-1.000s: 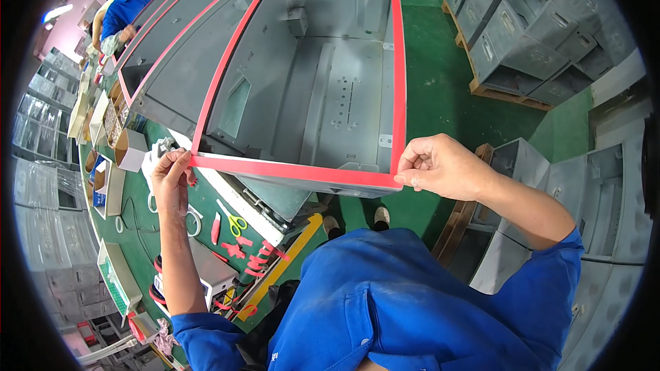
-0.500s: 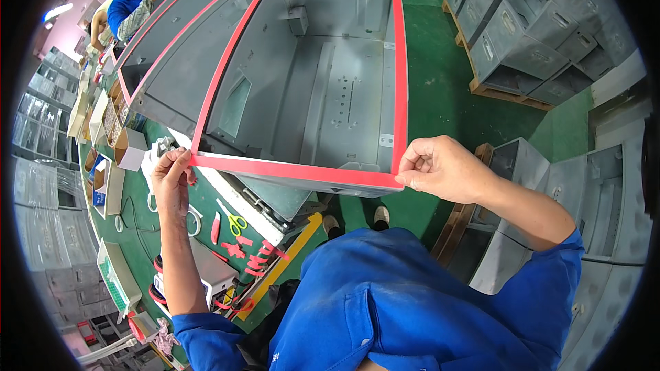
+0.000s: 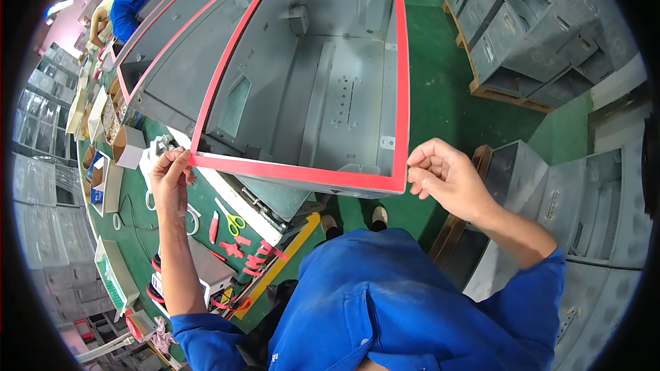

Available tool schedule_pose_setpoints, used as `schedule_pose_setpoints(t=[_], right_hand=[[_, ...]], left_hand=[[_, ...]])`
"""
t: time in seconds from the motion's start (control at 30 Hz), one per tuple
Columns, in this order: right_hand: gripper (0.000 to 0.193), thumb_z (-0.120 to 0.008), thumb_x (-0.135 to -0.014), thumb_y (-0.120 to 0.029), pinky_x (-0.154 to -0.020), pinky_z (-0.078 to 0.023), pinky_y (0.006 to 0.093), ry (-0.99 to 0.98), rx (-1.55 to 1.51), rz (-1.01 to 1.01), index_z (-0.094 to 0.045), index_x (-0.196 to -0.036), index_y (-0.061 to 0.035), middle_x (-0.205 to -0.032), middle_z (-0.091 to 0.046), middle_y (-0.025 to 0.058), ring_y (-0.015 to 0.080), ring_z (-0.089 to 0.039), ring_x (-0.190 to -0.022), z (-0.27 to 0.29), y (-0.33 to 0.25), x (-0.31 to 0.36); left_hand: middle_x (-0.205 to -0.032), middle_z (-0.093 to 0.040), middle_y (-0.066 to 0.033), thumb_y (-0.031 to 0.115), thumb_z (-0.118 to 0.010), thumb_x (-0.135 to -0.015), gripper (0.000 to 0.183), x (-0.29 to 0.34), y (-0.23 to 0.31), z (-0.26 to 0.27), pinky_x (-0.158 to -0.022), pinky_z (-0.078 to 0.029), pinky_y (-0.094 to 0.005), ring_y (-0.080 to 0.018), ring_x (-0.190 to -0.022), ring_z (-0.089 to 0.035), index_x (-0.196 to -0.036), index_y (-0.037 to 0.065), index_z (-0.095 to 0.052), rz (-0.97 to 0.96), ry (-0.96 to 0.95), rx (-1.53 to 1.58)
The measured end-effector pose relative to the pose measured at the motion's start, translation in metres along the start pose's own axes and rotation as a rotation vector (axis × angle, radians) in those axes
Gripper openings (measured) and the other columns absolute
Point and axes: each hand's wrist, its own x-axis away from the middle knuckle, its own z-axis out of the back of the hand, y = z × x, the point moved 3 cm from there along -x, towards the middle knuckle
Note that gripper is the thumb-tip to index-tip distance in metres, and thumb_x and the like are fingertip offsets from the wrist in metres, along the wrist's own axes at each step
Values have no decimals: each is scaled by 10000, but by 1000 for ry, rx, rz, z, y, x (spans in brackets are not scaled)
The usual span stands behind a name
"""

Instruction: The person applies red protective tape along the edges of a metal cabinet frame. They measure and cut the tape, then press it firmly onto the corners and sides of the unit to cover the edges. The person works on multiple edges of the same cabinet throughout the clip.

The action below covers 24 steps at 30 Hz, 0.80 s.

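A grey metal cabinet shell (image 3: 347,48) lies before me with its open side up. Red tape (image 3: 295,172) runs along its rim, including the near edge. At the near left corner, my left hand (image 3: 170,173) pinches the left end of that near strip between thumb and fingertips. Just off the near right corner, my right hand (image 3: 443,177) hangs with curled fingers somewhat apart, holding nothing; a small gap separates it from the tape.
Left on the green bench (image 3: 141,209) lie yellow-green scissors (image 3: 236,223), red tape scraps (image 3: 258,257), tape rolls (image 3: 194,221) and small boxes (image 3: 128,146). Grey metal housings (image 3: 509,34) stack on a pallet at right. A masked co-worker (image 3: 130,3) stands at far left beside more taped shells.
My right hand has let go of the tape at the near right corner and moved slightly right. My left hand keeps its pinch. The co-worker's arms have shifted.
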Motion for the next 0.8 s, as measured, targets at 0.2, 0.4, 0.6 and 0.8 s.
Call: schedule_pose_setpoints(t=[0.2, 0.4, 0.6, 0.8], right_hand=[[177, -521, -845, -48, -556, -457, 213, 25, -154, 14, -429, -993, -16, -854, -511, 59, 92, -554, -693, -11, 11, 10], [175, -531, -831, -22, -536, -428, 205, 105, -229, 0, -398, -946, -29, -790, -481, 35, 75, -509, -647, -21, 14, 8], [214, -536, -815, 10, -531, -412, 207, 132, -220, 44, -374, -939, -55, -744, -455, 22, 70, -482, -632, -25, 19, 3], [180, -478, -831, 31, -538, -414, 211, 141, -214, 74, -372, -945, -58, -803, -507, 55, 90, -493, -621, -27, 18, 7]], left_hand=[[-705, -574, -28, 27, -622, -765, 36, -1, 1, 1, -442, -354, -191, -61, -498, -473, -744, 19, -594, 21, -14, -4], [-737, -576, -27, 18, -618, -766, 25, -2, 0, 3, -453, -356, -188, -62, -497, -473, -760, 11, -595, 29, -13, -2], [-658, -557, -16, 38, -638, -761, 59, -1, 2, 5, -448, -354, -187, -57, -501, -469, -794, -1, -609, 52, -27, -11], [-627, -567, -24, 80, -665, -734, 95, 0, 14, 5, -470, -377, -191, -64, -526, -492, -771, -7, -653, 44, -36, -183]])
